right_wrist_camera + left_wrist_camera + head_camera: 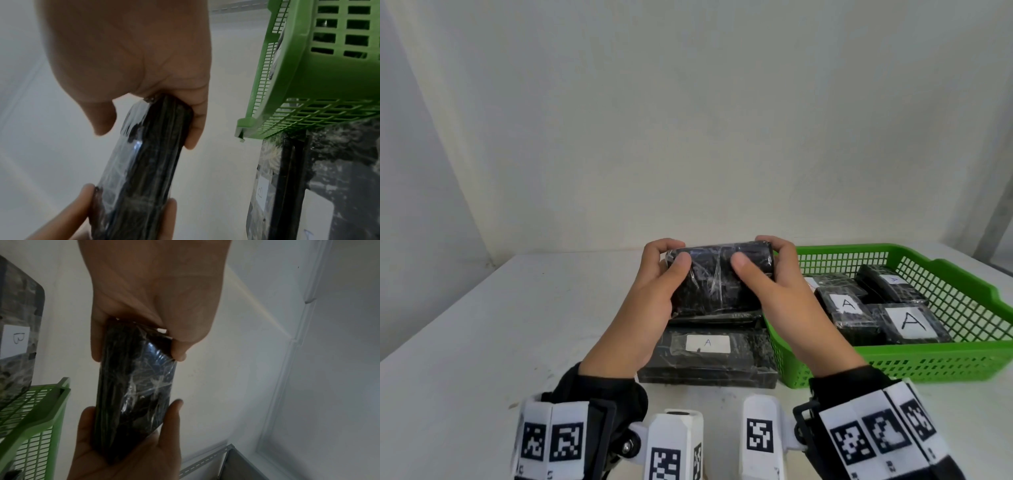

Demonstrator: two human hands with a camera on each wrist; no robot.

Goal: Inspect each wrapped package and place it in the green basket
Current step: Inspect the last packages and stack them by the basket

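The left hand [654, 291] grips one end of a black, flat, rectangular package wrapped in clear film [717, 277], lifted above the white table [482, 325]; the right hand [780, 291] grips the other end. It looks stiff, light and slick, so end grips suit it. The green slotted plastic basket [962, 359] sits to the right.

The held package [717, 277] shows no label on any visible face; its underside and ends are covered by the left hand [654, 291] and right hand [777, 287]. Behind and below it, a second package [717, 317] is mostly hidden. In the green basket [962, 356], the rear packages [887, 281] carry labels too small to read. The stack package [18, 340] beside the basket is cut off by the left wrist view's edge.
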